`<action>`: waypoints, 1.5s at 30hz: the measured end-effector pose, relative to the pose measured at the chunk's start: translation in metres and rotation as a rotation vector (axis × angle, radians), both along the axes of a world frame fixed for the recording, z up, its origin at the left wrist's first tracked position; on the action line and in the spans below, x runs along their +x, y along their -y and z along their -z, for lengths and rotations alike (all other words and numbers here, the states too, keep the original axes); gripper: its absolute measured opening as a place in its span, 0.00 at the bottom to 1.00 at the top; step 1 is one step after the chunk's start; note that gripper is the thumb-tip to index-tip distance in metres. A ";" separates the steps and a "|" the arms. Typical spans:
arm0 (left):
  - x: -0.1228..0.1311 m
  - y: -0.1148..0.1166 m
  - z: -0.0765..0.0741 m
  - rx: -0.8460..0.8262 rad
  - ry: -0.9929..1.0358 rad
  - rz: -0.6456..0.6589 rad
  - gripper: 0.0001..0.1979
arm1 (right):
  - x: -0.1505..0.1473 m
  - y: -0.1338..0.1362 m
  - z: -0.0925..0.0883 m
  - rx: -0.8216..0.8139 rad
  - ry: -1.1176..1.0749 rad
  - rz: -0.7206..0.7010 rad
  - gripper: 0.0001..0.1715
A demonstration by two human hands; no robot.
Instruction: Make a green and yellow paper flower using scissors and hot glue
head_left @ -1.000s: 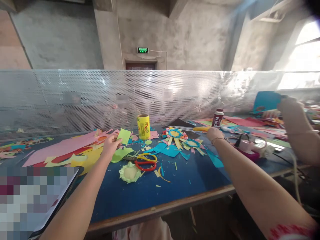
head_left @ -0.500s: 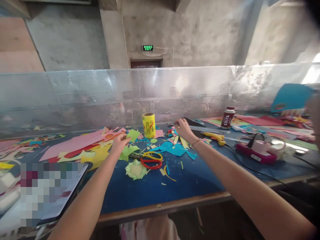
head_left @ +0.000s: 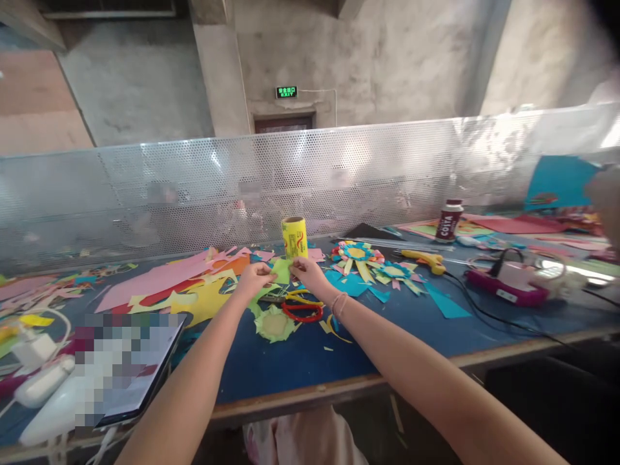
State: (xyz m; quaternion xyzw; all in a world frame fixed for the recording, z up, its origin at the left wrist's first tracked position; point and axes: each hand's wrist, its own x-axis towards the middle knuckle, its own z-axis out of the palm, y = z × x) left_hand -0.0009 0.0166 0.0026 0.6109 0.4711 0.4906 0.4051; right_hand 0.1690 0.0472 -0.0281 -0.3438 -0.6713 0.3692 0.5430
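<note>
My left hand [head_left: 255, 279] and my right hand [head_left: 306, 272] meet over the blue table [head_left: 300, 361], both pinching a small light green piece of paper [head_left: 281, 270] between them. Just below the hands lie red and yellow scissors [head_left: 301, 309] and a green paper flower with a pale centre [head_left: 274, 323]. A yellow roll [head_left: 295, 237] stands upright right behind the paper.
Pink, yellow and orange paper sheets [head_left: 165, 287] lie to the left. Finished paper flowers [head_left: 357, 253] and blue scraps lie to the right, with a yellow glue gun [head_left: 424, 259], a brown bottle [head_left: 447, 221] and a pink device [head_left: 508, 284]. A tablet [head_left: 121, 368] sits near left. A perforated metal screen [head_left: 242, 187] backs the table.
My right hand has come back left from the paper flowers to the green paper held by my left hand. The view has shifted left.
</note>
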 end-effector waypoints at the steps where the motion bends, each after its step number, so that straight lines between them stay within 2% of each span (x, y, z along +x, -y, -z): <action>1: 0.001 0.002 -0.001 0.000 -0.017 0.012 0.15 | 0.001 0.000 -0.001 0.006 0.006 0.003 0.08; 6: 0.002 0.003 -0.001 0.064 -0.086 0.055 0.13 | 0.002 -0.003 -0.001 0.070 0.053 0.046 0.05; 12: 0.002 -0.002 0.006 0.124 -0.181 -0.031 0.12 | 0.001 0.000 -0.001 0.047 0.049 0.049 0.07; 14: 0.000 -0.005 0.008 0.145 -0.198 -0.040 0.11 | 0.000 0.002 -0.003 -0.006 0.027 0.018 0.10; 19: -0.003 -0.010 0.011 0.143 -0.086 -0.036 0.12 | -0.002 0.008 -0.008 -0.100 -0.029 -0.067 0.12; 22: -0.003 -0.011 0.012 0.134 -0.087 -0.034 0.11 | -0.003 0.011 -0.008 -0.119 -0.036 -0.080 0.13; 28: -0.003 -0.011 0.013 0.125 -0.088 0.026 0.11 | -0.003 0.013 -0.008 -0.147 -0.062 -0.193 0.16; 33: 0.002 -0.006 0.011 0.066 0.031 0.040 0.12 | -0.001 0.010 -0.007 -0.145 -0.103 -0.143 0.17; 38: 0.006 0.001 0.005 -0.047 0.232 0.028 0.10 | -0.002 0.007 -0.005 -0.143 -0.158 -0.168 0.18; 41: 0.006 0.002 0.002 -0.106 0.319 0.040 0.09 | -0.003 0.008 -0.006 -0.178 -0.200 -0.135 0.15; 45: 0.005 0.002 0.002 -0.090 0.336 0.059 0.10 | -0.004 0.011 -0.009 -0.212 -0.233 -0.137 0.10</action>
